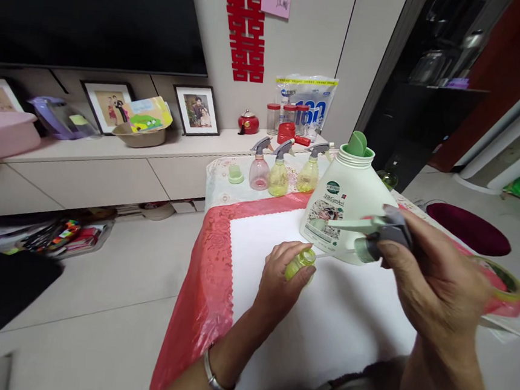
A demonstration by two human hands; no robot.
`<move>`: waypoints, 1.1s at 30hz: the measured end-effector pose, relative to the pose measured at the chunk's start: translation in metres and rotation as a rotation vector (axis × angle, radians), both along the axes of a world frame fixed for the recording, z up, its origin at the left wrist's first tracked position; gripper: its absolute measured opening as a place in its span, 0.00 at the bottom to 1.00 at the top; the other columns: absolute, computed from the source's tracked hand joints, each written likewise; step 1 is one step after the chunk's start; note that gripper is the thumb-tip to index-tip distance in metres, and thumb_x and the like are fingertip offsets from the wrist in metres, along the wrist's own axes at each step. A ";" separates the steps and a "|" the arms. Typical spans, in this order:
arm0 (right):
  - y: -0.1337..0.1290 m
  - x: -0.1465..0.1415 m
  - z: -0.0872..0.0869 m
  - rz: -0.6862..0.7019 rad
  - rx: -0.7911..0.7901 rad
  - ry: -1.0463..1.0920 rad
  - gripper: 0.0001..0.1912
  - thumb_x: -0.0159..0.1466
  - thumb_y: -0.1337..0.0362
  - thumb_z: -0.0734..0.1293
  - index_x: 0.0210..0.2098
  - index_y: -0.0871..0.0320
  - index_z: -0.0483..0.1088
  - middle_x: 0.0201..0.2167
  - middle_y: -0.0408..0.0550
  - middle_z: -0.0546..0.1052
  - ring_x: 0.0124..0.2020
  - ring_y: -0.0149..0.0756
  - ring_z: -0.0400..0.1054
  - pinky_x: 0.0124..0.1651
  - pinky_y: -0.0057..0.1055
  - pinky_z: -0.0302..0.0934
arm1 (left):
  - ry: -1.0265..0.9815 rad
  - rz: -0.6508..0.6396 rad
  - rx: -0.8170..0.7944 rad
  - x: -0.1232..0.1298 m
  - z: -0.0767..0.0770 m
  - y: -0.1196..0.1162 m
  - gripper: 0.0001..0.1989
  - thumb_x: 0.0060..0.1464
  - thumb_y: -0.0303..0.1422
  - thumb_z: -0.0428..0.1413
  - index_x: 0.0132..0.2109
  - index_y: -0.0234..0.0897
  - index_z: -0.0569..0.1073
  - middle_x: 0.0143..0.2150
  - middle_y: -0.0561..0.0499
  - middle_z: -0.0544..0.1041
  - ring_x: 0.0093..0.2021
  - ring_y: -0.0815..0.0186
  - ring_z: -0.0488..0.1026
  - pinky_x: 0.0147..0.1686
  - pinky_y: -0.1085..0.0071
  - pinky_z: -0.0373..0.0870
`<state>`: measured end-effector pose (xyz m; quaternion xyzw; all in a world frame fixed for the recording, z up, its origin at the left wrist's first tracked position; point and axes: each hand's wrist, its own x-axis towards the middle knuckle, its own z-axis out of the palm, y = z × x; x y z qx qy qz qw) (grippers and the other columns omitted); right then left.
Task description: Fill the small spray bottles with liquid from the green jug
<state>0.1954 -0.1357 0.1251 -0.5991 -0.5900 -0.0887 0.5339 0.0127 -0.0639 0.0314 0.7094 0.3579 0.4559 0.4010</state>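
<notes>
My left hand (275, 278) is wrapped round a small yellow-green spray bottle (308, 257) with a bare, open neck. In my right hand (439, 277) is a trigger spray head (394, 230), grey with a pale green trigger, slightly blurred and held to the right of the bottle. A thin tube seems to run left from it towards the bottle. Behind the spray head stands a large pale green jug (356, 185) with a darker green piece (358, 143) in its mouth. Three capped spray bottles, one pink (259, 174) and two yellow (279, 179) (308, 175), stand upright further back.
A white sheet (266, 232) over a red cover (213, 239) lies on the table. A light green cap (235, 173) sits at the back left. Tape (503, 278) lies at the right. On the cabinet behind are lidded jars (272, 120), a red pot (248, 123) and picture frames (197, 110).
</notes>
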 end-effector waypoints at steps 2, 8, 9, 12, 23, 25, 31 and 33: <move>0.013 -0.010 0.006 0.088 0.005 -0.244 0.17 0.69 0.60 0.67 0.56 0.53 0.72 0.43 0.45 0.78 0.37 0.32 0.73 0.43 0.27 0.67 | 0.002 0.010 0.032 0.001 -0.003 -0.001 0.16 0.57 0.32 0.59 0.53 0.43 0.77 0.52 0.45 0.78 0.54 0.55 0.73 0.57 0.56 0.67; 0.040 -0.033 -0.006 0.331 -0.130 -0.350 0.16 0.70 0.65 0.66 0.56 0.60 0.69 0.50 0.46 0.76 0.49 0.31 0.72 0.49 0.26 0.67 | -0.020 0.043 0.115 0.000 -0.012 0.001 0.17 0.60 0.33 0.57 0.55 0.41 0.74 0.52 0.45 0.79 0.53 0.56 0.74 0.56 0.55 0.68; 0.041 -0.035 -0.009 0.344 -0.145 -0.345 0.15 0.69 0.66 0.66 0.55 0.61 0.69 0.49 0.46 0.76 0.48 0.30 0.72 0.49 0.25 0.66 | -0.021 0.048 0.112 0.000 -0.013 0.001 0.17 0.60 0.33 0.57 0.55 0.41 0.74 0.52 0.45 0.79 0.53 0.56 0.74 0.56 0.55 0.69; 0.041 -0.038 -0.014 0.368 -0.169 -0.318 0.14 0.69 0.67 0.66 0.54 0.59 0.70 0.47 0.43 0.76 0.46 0.27 0.71 0.48 0.23 0.65 | -0.036 0.043 0.089 -0.002 -0.014 0.002 0.16 0.60 0.33 0.57 0.55 0.41 0.73 0.53 0.45 0.78 0.54 0.56 0.74 0.57 0.54 0.69; 0.045 -0.044 -0.018 0.395 -0.234 -0.273 0.13 0.68 0.66 0.68 0.52 0.58 0.70 0.45 0.41 0.76 0.43 0.26 0.71 0.45 0.23 0.63 | -0.056 0.000 0.046 -0.007 -0.014 0.006 0.15 0.58 0.32 0.58 0.53 0.39 0.73 0.52 0.44 0.78 0.53 0.54 0.74 0.56 0.53 0.69; 0.045 -0.045 -0.017 0.407 -0.248 -0.279 0.13 0.68 0.66 0.68 0.51 0.58 0.71 0.44 0.41 0.76 0.42 0.25 0.70 0.44 0.22 0.63 | -0.057 0.004 0.028 -0.006 -0.015 0.006 0.15 0.57 0.31 0.58 0.52 0.40 0.73 0.52 0.45 0.78 0.54 0.55 0.74 0.57 0.54 0.69; 0.048 -0.047 -0.017 0.442 -0.291 -0.191 0.15 0.66 0.64 0.71 0.52 0.57 0.72 0.42 0.41 0.76 0.40 0.26 0.70 0.43 0.24 0.62 | -0.047 0.027 0.016 -0.004 -0.019 0.007 0.22 0.51 0.28 0.61 0.54 0.40 0.71 0.52 0.46 0.78 0.54 0.53 0.73 0.56 0.52 0.69; 0.049 -0.046 -0.020 0.461 -0.340 -0.083 0.16 0.64 0.62 0.72 0.51 0.55 0.73 0.42 0.42 0.76 0.42 0.28 0.70 0.45 0.26 0.62 | -0.043 0.021 0.006 -0.004 -0.019 0.007 0.21 0.52 0.28 0.61 0.54 0.40 0.71 0.53 0.46 0.77 0.54 0.53 0.72 0.56 0.51 0.68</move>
